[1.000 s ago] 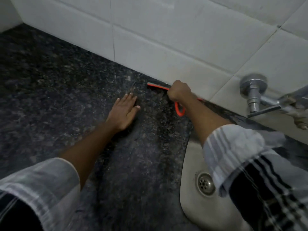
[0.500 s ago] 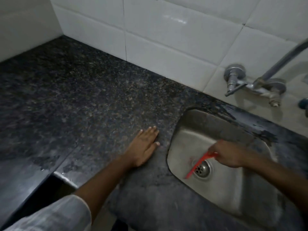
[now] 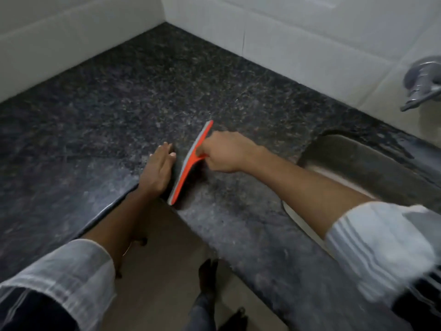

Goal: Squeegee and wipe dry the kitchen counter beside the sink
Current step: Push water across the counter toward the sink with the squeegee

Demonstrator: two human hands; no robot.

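Observation:
My right hand [image 3: 224, 152] grips the handle of an orange squeegee [image 3: 189, 163] with a grey rubber edge. Its blade lies on the dark speckled granite counter [image 3: 124, 103], running from mid-counter down to the inner front corner. My left hand [image 3: 158, 169] rests flat on the counter just left of the blade, fingers together, holding nothing. The steel sink [image 3: 372, 170] is sunk into the counter to the right, behind my right forearm.
White tiled walls [image 3: 286, 34] close the counter at the back and left. A chrome tap [image 3: 422, 80] sticks out of the wall above the sink. The counter's front edge steps in an L shape; the floor and my feet [image 3: 207, 275] show below.
My right hand has carried the squeegee out of the sink basin and leftward onto the counter beside my left hand. The view has swung left; my left hand stays flat.

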